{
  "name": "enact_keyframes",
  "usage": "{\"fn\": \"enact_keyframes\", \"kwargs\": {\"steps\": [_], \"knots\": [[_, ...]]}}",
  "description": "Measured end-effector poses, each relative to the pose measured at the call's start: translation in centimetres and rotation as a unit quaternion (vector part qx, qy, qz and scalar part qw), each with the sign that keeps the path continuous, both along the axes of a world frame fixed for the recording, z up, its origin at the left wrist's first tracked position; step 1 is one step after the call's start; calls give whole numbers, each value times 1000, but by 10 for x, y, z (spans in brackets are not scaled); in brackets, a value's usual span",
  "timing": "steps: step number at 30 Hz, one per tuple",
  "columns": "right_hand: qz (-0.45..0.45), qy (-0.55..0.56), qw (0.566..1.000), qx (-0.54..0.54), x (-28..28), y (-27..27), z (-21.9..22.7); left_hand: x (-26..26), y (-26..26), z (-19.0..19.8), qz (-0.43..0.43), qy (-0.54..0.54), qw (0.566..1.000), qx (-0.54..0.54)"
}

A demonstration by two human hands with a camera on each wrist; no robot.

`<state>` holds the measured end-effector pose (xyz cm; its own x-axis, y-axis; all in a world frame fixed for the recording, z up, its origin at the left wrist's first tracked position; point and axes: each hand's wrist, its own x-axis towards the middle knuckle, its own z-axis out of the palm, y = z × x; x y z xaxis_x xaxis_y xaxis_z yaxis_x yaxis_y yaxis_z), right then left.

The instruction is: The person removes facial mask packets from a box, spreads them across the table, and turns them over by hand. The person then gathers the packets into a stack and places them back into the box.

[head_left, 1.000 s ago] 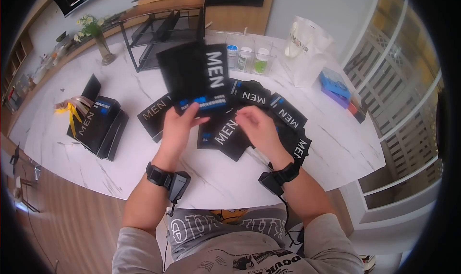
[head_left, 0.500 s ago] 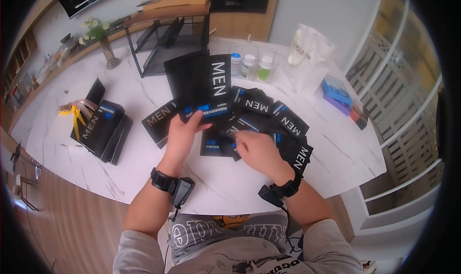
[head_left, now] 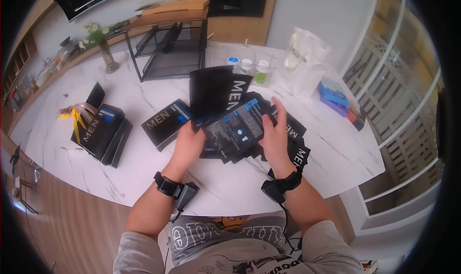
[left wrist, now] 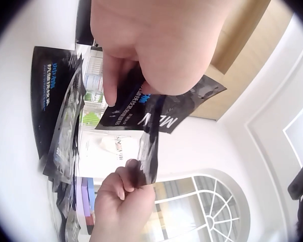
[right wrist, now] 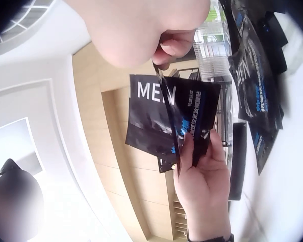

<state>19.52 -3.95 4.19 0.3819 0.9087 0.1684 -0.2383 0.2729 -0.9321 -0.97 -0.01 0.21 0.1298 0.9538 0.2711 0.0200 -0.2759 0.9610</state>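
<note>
My left hand [head_left: 190, 142] grips several black sachets [head_left: 209, 89] marked MEN, held upright and fanned apart. My right hand [head_left: 275, 136] pinches the right end of another sachet [head_left: 240, 127], whose back with small print and blue lines faces the head camera. The left end of that sachet meets the left hand's fingers. In the left wrist view, the right hand [left wrist: 122, 199] holds the sachet's end between thumb and fingers. The right wrist view shows the left hand [right wrist: 204, 186] around the fanned sachets [right wrist: 151, 116]. More sachets [head_left: 297, 154] lie spread on the table beneath and to the right.
A black MEN box [head_left: 165, 123] lies left of the hands, and more boxes [head_left: 103, 132] stand farther left by yellow and pink ribbons [head_left: 77, 115]. Behind are a black rack [head_left: 168, 63], bottles [head_left: 261, 72] and a white bag [head_left: 307, 63]. Blue and purple boxes [head_left: 333, 94] lie right.
My right hand has come up from the spread sachets with one sachet, its printed back now showing, and brought it to the left hand. The left hand's sachets have moved right and lower.
</note>
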Motion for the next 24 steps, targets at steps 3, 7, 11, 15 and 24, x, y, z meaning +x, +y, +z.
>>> {"fn": "enact_keyframes", "kwargs": {"steps": [3, 7, 11, 15, 24], "knots": [[54, -87, 995, -18, 29, 2, -10, -1, 3, 8, 22, -79, 996, -46], [192, 66, 978, 45, 29, 16, -25, -8, 9, 4, 54, -55, 997, -29], [244, 57, 965, 73, 23, 14, -26, -7, 6, 9, 13, -51, 997, -55], [159, -78, 984, 38, 18, 14, -25, -4, 2, 2, -71, 3, 995, -75], [-112, -444, 885, 87, 16, 10, -21, 3, -9, 7, -166, -5, 969, -185]]}}
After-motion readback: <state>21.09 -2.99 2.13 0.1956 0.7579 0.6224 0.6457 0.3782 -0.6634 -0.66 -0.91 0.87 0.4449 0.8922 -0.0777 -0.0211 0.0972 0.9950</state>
